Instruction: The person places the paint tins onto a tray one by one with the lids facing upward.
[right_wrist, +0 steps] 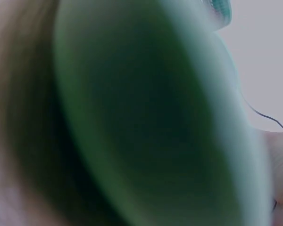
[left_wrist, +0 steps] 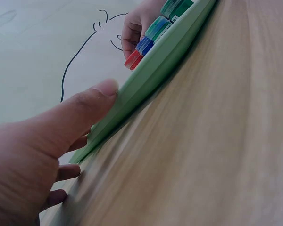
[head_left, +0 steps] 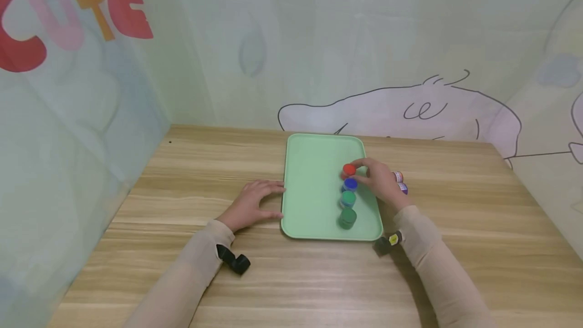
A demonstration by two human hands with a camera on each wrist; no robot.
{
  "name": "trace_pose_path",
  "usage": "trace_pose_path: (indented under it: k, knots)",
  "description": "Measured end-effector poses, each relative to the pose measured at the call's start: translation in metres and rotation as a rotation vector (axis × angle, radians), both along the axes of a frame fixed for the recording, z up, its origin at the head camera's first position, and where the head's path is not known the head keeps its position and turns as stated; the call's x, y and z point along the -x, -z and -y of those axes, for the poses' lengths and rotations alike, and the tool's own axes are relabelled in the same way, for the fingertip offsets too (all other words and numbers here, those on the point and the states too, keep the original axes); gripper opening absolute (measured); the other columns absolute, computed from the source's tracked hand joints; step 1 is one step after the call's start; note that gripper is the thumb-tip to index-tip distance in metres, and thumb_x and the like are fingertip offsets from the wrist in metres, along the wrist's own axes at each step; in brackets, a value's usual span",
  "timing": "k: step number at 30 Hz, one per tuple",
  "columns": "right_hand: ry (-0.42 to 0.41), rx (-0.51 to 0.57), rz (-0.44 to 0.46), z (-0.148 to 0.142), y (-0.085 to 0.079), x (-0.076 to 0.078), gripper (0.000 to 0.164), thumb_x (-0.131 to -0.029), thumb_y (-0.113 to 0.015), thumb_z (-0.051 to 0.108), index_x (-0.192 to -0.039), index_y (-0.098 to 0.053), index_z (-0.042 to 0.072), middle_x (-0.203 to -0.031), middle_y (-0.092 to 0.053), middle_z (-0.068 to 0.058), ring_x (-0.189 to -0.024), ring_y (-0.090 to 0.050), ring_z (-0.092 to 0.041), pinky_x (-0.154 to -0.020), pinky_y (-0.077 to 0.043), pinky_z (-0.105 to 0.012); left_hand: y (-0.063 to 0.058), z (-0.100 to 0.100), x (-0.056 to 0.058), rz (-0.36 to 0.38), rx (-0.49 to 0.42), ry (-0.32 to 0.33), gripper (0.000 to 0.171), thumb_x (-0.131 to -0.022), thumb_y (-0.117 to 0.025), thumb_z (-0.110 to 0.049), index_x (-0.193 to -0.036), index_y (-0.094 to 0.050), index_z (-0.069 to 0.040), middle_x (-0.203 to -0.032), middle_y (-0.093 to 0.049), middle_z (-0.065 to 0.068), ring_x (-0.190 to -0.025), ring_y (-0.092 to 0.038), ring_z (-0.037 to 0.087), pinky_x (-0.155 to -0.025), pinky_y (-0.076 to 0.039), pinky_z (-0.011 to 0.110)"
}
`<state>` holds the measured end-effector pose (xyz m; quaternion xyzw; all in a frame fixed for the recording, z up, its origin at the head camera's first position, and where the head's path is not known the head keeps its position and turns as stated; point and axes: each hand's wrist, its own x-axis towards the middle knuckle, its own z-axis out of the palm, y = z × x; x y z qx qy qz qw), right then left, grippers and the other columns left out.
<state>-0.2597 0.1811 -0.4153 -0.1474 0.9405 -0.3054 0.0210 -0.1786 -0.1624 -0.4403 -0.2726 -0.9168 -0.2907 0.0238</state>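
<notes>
A light green tray [head_left: 314,186] lies on the table, with small lidded jars in a column along its right side. The farthest, a red-lidded jar [head_left: 348,170], is between the thumb and fingers of my right hand [head_left: 382,181], which pinches it. Nearer to me follow a blue-lidded jar [head_left: 349,185], a teal-lidded jar [head_left: 348,199] and a dark green jar [head_left: 347,218]. My left hand [head_left: 252,204] has its fingers spread at the tray's left edge; in the left wrist view its thumb [left_wrist: 96,94] is right at the rim. The blurred tray [right_wrist: 146,117] fills most of the right wrist view.
Two more jars, an orange one [head_left: 398,176] and a purple one [head_left: 403,188], stand on the wooden table [head_left: 227,161] to the right of the tray, partly behind my right hand. A printed cloth [head_left: 218,54] hangs along the table's back and left side.
</notes>
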Motion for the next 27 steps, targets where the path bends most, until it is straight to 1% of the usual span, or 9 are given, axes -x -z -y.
trace_pose_path:
  k: [3, 5, 10, 15, 22, 25, 27]
  knots:
    - [0.001, 0.004, 0.011, 0.0003, -0.0008, -0.0008, 0.036, -0.087, -0.071, 0.018, -0.121, -0.063, 0.007, -0.122, -0.065, -0.014, -0.092, -0.055, -0.025, -0.082, -0.05, -0.037, 0.0002, 0.0001, 0.0, -0.002, 0.0, 0.001, 0.064, -0.077, -0.078, -0.04, -0.132, -0.058, -0.012, -0.142, -0.054, 0.006, -0.134, -0.045, 0.031, -0.114, -0.027, 0.055]
    - [-0.002, 0.003, 0.012, 0.0003, -0.0012, -0.0013, 0.036, -0.088, -0.07, 0.018, -0.121, -0.063, 0.007, -0.124, -0.064, -0.015, -0.096, -0.056, -0.027, -0.087, -0.051, -0.041, 0.0005, 0.0002, 0.0002, -0.004, -0.001, 0.001, 0.064, -0.077, -0.078, -0.04, -0.132, -0.058, -0.012, -0.142, -0.054, 0.006, -0.134, -0.045, 0.031, -0.114, -0.027, 0.055]
    - [-0.017, 0.012, -0.009, -0.0008, -0.0012, -0.0013, 0.037, -0.088, -0.069, 0.016, -0.123, -0.062, 0.005, -0.125, -0.063, -0.016, -0.106, -0.059, -0.031, -0.093, -0.051, -0.047, 0.0011, 0.0003, 0.0008, -0.004, -0.002, 0.003, 0.063, -0.078, -0.078, -0.04, -0.132, -0.058, -0.013, -0.142, -0.054, 0.005, -0.134, -0.044, 0.031, -0.114, -0.027, 0.055]
    - [-0.023, 0.022, -0.015, -0.0023, -0.0024, -0.0023, 0.039, -0.088, -0.069, 0.015, -0.124, -0.06, 0.003, -0.127, -0.062, -0.018, -0.118, -0.057, -0.035, -0.099, -0.049, -0.05, 0.001, 0.0003, 0.0009, -0.009, 0.001, 0.005, 0.063, -0.078, -0.078, -0.04, -0.132, -0.059, -0.013, -0.141, -0.054, 0.005, -0.134, -0.045, 0.031, -0.114, -0.027, 0.055]
    - [-0.01, -0.025, -0.008, -0.0035, -0.006, -0.0043, 0.041, -0.088, -0.069, 0.017, -0.127, -0.059, 0.006, -0.126, -0.062, -0.015, -0.11, -0.058, -0.034, -0.095, -0.051, -0.048, 0.0005, 0.0004, 0.0008, -0.02, 0.009, 0.007, 0.063, -0.078, -0.077, -0.041, -0.132, -0.059, -0.013, -0.141, -0.055, 0.005, -0.134, -0.045, 0.03, -0.114, -0.028, 0.055]
    - [-0.011, -0.034, -0.019, -0.0039, -0.0085, -0.0057, 0.041, -0.088, -0.07, 0.019, -0.125, -0.06, 0.006, -0.125, -0.062, -0.015, -0.106, -0.059, -0.033, -0.093, -0.052, -0.047, 0.0004, 0.0006, 0.0009, -0.018, 0.011, 0.008, 0.064, -0.078, -0.077, -0.041, -0.132, -0.058, -0.013, -0.141, -0.054, 0.005, -0.134, -0.045, 0.03, -0.114, -0.027, 0.055]
    - [-0.018, -0.038, -0.043, -0.0044, -0.0097, -0.0066, 0.039, -0.088, -0.07, 0.019, -0.123, -0.061, 0.005, -0.125, -0.063, -0.016, -0.102, -0.06, -0.032, -0.091, -0.052, -0.046, 0.0003, 0.0008, 0.0013, -0.016, 0.009, 0.008, 0.064, -0.078, -0.077, -0.041, -0.133, -0.058, -0.013, -0.141, -0.054, 0.006, -0.134, -0.045, 0.03, -0.114, -0.027, 0.055]
